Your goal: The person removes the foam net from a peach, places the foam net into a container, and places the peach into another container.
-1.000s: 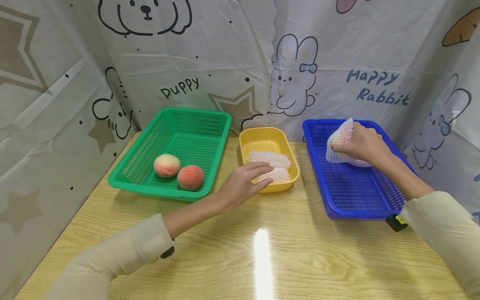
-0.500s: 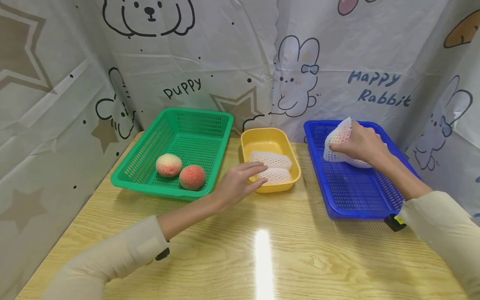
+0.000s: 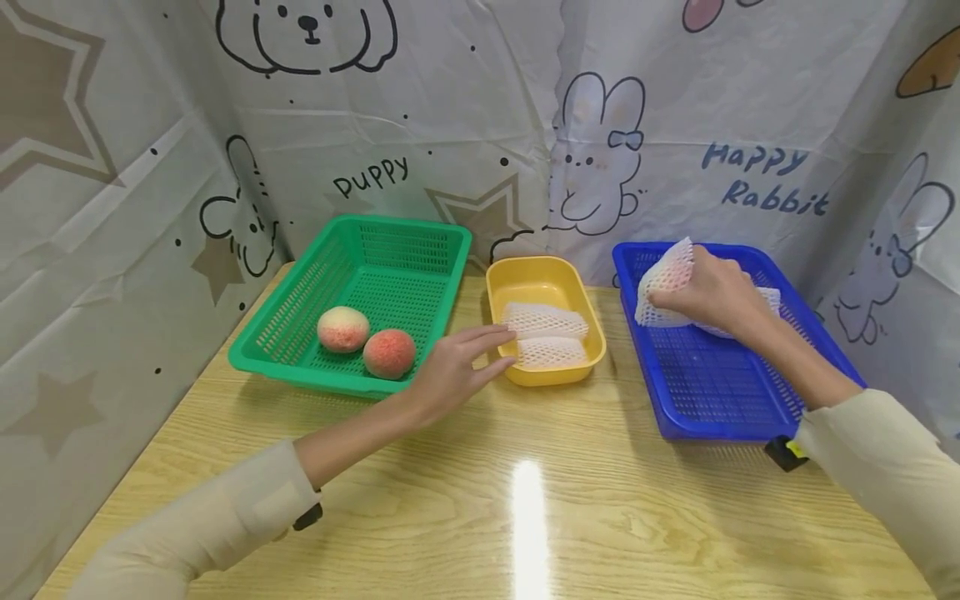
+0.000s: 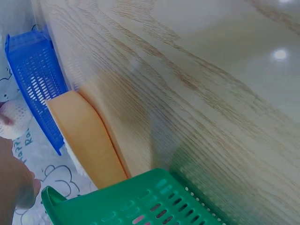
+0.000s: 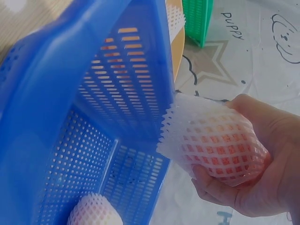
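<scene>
My right hand (image 3: 716,292) grips a peach in a white foam net (image 5: 218,140), held above the left back part of the blue basket (image 3: 705,396). Reddish skin shows through the mesh, and the net's loose end sticks out past the fruit. Below, a second netted peach (image 5: 96,211) lies in that basket, partly hidden by the hand in the head view. My left hand (image 3: 450,375) holds nothing; its fingers reach loosely over the near left rim of the yellow tray (image 3: 532,292). Two flat foam nets (image 3: 543,321) lie inside this tray.
Left of the tray stands a green basket (image 3: 300,379) with two bare peaches, one pale and pink (image 3: 343,329), one redder (image 3: 389,354). All three containers stand on a wooden table (image 3: 420,508). A printed curtain (image 3: 480,125) hangs close behind them.
My left hand has drawn back leftward from the foam nets toward the green basket. My right hand has shifted slightly left with the netted peach, uncovering more of the other one behind it.
</scene>
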{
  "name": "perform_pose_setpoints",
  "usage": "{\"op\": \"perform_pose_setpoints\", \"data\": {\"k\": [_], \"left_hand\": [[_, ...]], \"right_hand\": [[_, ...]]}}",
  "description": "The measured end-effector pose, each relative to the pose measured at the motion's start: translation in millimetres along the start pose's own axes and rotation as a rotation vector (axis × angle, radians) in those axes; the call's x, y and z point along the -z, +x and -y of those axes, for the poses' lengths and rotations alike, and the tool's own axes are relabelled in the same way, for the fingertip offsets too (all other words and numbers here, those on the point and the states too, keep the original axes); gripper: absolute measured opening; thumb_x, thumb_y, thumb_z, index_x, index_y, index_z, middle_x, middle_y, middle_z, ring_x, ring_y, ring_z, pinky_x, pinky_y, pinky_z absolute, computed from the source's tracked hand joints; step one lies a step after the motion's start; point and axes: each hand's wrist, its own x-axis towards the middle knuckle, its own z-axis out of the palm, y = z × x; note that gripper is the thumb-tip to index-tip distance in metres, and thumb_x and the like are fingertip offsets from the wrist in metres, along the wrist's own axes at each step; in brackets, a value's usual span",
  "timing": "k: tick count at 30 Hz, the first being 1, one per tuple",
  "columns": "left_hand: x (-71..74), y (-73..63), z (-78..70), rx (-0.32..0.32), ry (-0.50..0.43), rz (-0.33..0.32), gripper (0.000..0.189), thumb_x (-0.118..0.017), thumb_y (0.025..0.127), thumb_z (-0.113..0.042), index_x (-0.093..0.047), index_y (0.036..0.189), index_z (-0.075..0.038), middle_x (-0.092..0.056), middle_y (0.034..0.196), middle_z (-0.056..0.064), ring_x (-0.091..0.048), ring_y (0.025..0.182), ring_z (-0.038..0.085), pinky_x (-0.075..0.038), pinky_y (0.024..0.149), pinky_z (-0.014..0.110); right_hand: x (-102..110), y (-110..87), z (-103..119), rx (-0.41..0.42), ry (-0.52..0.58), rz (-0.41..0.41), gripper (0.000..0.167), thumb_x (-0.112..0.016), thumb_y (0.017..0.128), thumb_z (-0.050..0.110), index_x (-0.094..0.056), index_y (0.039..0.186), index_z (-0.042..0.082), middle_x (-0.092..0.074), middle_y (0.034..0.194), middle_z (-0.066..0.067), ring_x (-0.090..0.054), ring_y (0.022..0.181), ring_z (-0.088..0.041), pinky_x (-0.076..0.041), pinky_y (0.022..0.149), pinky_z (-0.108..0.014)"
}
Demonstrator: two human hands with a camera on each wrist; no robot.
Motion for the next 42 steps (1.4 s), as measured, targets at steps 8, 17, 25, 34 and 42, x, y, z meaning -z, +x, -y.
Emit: {"op": "perform_pose_setpoints", "data": {"k": [8, 17, 25, 34, 42], "left_hand": [[1.8, -4.1, 2.1, 0.007, -0.001, -0.014, 0.034, -0.079, 0.088, -0.012, -0.072, 0.119, -0.002, -0.069, 0.119, 0.015, -0.065, 0.113, 0.026, -0.054, 0.092, 0.033], [3.8, -7.1, 2.3, 0.007, 0.001, -0.020, 0.035, -0.078, 0.088, -0.014, -0.071, 0.120, -0.002, -0.069, 0.120, 0.013, -0.064, 0.114, 0.025, -0.054, 0.093, 0.032], [6.3, -15.0, -2.0, 0.015, -0.014, -0.003, 0.038, -0.079, 0.087, -0.012, -0.069, 0.121, 0.001, -0.068, 0.121, 0.015, -0.065, 0.113, 0.027, -0.053, 0.094, 0.031], [-0.1, -22.4, -6.2, 0.012, -0.007, 0.023, 0.038, -0.079, 0.087, -0.011, -0.068, 0.121, 0.001, -0.068, 0.119, 0.016, -0.066, 0.111, 0.027, -0.054, 0.093, 0.029], [-2.8, -31.4, -9.5, 0.030, 0.009, 0.024, 0.039, -0.081, 0.086, -0.014, -0.069, 0.120, 0.001, -0.068, 0.119, 0.016, -0.065, 0.112, 0.028, -0.053, 0.094, 0.030]], "right_hand": [[-3.3, -6.3, 11.9, 0.051, 0.018, 0.008, 0.100, -0.076, 0.081, 0.043, -0.026, 0.147, -0.012, -0.051, 0.121, -0.038, -0.053, 0.098, -0.046, -0.045, 0.089, -0.067], [-10.6, -16.4, 27.7, 0.087, 0.056, 0.032, 0.095, -0.077, 0.080, 0.043, -0.033, 0.143, -0.012, -0.057, 0.108, -0.029, -0.054, 0.089, -0.038, -0.052, 0.072, -0.051], [-18.3, -26.3, 44.8, 0.136, 0.071, 0.046, 0.095, -0.078, 0.080, 0.043, -0.034, 0.144, -0.011, -0.060, 0.110, -0.030, -0.057, 0.088, -0.037, -0.055, 0.071, -0.050], [-31.1, -37.5, 56.8, 0.157, 0.079, 0.110, 0.094, -0.078, 0.081, 0.044, -0.034, 0.145, -0.009, -0.060, 0.115, -0.029, -0.061, 0.093, -0.037, -0.056, 0.076, -0.051], [-45.6, -43.9, 60.8, 0.207, 0.115, 0.114, 0.077, -0.080, 0.079, 0.040, -0.046, 0.134, -0.002, -0.064, 0.105, -0.020, -0.061, 0.087, -0.032, -0.054, 0.068, -0.042]]}}
